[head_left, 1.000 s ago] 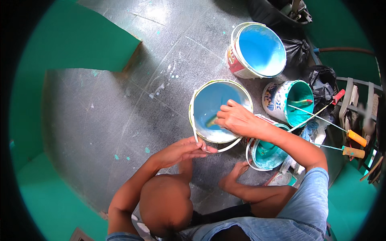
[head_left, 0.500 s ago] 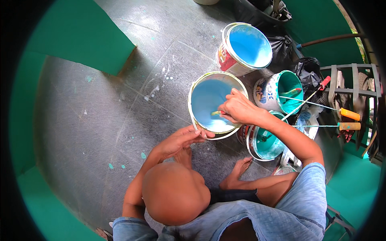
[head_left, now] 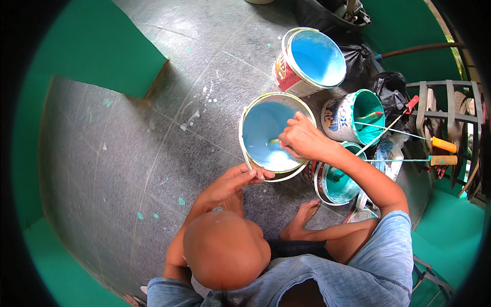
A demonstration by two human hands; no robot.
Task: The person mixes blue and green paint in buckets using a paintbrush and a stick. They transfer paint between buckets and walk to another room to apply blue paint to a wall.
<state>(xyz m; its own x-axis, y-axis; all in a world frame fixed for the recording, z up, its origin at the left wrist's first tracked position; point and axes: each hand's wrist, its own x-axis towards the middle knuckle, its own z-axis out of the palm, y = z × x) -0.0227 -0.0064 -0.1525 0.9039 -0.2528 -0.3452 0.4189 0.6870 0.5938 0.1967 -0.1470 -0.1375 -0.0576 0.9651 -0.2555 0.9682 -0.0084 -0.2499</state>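
Observation:
My right hand (head_left: 302,134) is closed on a short yellowish stick (head_left: 274,141) that dips into pale blue liquid in the middle bucket (head_left: 258,123). My left hand (head_left: 240,175) grips the near lower rim and white handle of this bucket, thumb and fingers bent. My bare knee and foot (head_left: 302,220) are just below. Just right of the bucket stand a pail with teal paint (head_left: 342,184) and a white pail (head_left: 337,120) with teal inside, with long-handled rollers (head_left: 444,159) lying across them.
A bucket of brighter blue liquid (head_left: 314,59) stands beyond, beside black bags (head_left: 388,97) and a dark tub (head_left: 332,13). A grey rack (head_left: 450,117) with clutter is at right. Green walls (head_left: 92,46) edge the paint-spotted tiled floor (head_left: 107,158).
Since a second ago the view has shifted, so buckets and hands appear higher. My right hand has moved slightly within the middle bucket; my left hand stays at its rim.

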